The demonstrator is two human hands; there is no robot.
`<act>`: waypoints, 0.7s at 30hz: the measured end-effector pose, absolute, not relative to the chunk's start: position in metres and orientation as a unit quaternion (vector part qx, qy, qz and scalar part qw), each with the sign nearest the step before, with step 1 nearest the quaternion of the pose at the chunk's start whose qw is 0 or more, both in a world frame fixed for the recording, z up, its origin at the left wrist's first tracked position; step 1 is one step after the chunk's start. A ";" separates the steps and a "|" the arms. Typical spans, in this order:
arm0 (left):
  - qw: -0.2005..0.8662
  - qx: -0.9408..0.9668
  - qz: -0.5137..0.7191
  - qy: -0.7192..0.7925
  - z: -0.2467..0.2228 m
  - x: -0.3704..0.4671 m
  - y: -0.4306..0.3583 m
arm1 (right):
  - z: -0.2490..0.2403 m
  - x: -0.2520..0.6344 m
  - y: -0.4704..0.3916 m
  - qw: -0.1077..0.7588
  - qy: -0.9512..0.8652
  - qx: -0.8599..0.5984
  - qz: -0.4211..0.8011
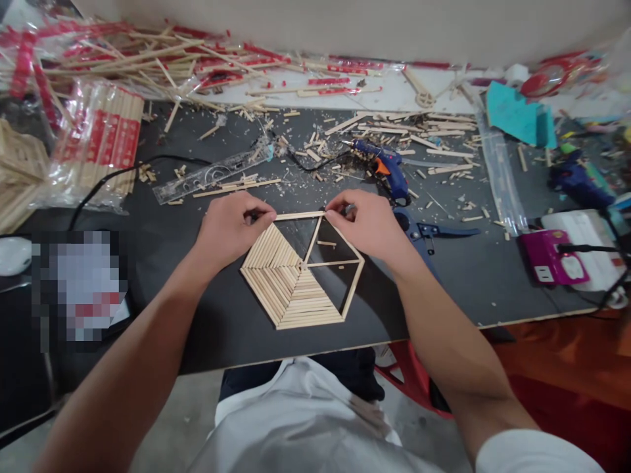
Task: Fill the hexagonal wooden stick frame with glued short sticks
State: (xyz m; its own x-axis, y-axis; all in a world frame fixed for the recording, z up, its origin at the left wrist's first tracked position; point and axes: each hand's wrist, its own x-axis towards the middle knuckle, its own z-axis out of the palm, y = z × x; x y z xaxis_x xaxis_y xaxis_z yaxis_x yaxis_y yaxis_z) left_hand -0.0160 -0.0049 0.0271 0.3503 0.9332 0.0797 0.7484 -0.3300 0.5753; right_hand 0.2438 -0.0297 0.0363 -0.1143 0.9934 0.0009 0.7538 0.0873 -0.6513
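A flat hexagon of wooden sticks (288, 289) lies on the black table (207, 315) in front of me. Its left and lower sections are filled with rows of sticks; the right part is an open frame. My left hand (231, 226) and my right hand (367, 223) each pinch one end of a thin wooden stick (300, 215) lying along the hexagon's far edge. A short loose stick (326, 244) rests inside the open frame.
A blue glue gun (387, 167) and blue cutters (428, 231) lie just beyond my right hand. A clear ruler (211, 174), stick offcuts and packs of chopsticks (103, 141) cover the far table. A pink power box (545, 256) sits at right.
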 end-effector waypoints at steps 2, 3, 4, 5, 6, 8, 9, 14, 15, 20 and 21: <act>0.219 0.794 0.201 0.530 0.028 -0.016 -0.005 | 0.033 0.242 -0.028 0.238 -0.687 -0.627 0.278; 0.214 0.797 0.199 0.528 0.028 -0.016 -0.005 | 0.032 0.242 -0.027 0.242 -0.681 -0.629 0.287; 0.209 0.802 0.197 0.524 0.029 -0.016 -0.005 | 0.032 0.242 -0.027 0.246 -0.675 -0.631 0.294; 0.202 0.807 0.195 0.520 0.029 -0.015 -0.006 | 0.032 0.242 -0.027 0.250 -0.670 -0.632 0.300; 0.192 0.812 0.194 0.515 0.030 -0.014 -0.007 | 0.032 0.242 -0.027 0.254 -0.665 -0.633 0.304; 0.164 0.827 0.193 0.502 0.031 -0.010 -0.010 | 0.033 0.241 -0.027 0.260 -0.654 -0.638 0.313; 0.149 0.836 0.193 0.492 0.032 -0.007 -0.013 | 0.034 0.240 -0.027 0.263 -0.647 -0.642 0.316; 0.102 0.873 0.186 0.439 0.031 0.007 -0.021 | 0.035 0.235 -0.027 0.276 -0.626 -0.657 0.317; 0.092 0.874 0.187 0.438 0.030 0.009 -0.022 | 0.035 0.235 -0.027 0.276 -0.626 -0.657 0.317; 0.051 0.885 0.200 0.416 0.020 0.012 -0.021 | 0.035 0.236 -0.027 0.281 -0.622 -0.658 0.317; 0.049 0.890 0.200 0.406 0.018 0.012 -0.021 | 0.035 0.236 -0.027 0.282 -0.622 -0.657 0.318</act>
State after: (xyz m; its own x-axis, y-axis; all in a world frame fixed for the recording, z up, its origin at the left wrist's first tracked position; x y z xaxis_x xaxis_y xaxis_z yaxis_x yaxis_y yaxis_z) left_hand 0.0122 -0.0206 0.0181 0.5897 0.7430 0.3165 0.7038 -0.6650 0.2498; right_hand 0.2361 -0.0268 0.0352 0.0228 0.9975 -0.0666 0.6380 -0.0658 -0.7672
